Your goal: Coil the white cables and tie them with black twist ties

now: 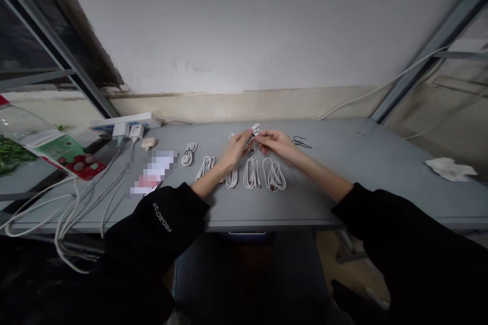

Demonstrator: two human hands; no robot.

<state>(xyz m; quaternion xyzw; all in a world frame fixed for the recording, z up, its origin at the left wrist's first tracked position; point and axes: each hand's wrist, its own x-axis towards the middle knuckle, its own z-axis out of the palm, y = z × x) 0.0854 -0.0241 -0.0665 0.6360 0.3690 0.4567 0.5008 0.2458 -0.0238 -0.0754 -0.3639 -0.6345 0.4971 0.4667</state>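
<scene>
A coiled white cable (256, 127) is held up over the middle of the table, with my left hand (239, 146) closed around its lower part. A thin black tie (252, 136) crosses the coil. The fingers of my right hand (277, 144) are pinched at the tie from the right side. Below my hands lie several more coiled white cables, among them one coil (251, 172) and another (274, 175) to its right. Farther left rests a white cable coil (188, 154) with a black tie around it. Loose black ties (302, 142) lie right of my right hand.
On the left are a power strip (143, 120) with white plugs, a blurred-out flat item (154, 172), a green and red packet (72, 155) and loose white cords (66, 213). A crumpled white tissue (450, 169) lies far right. A wall (244, 35) stands behind the table.
</scene>
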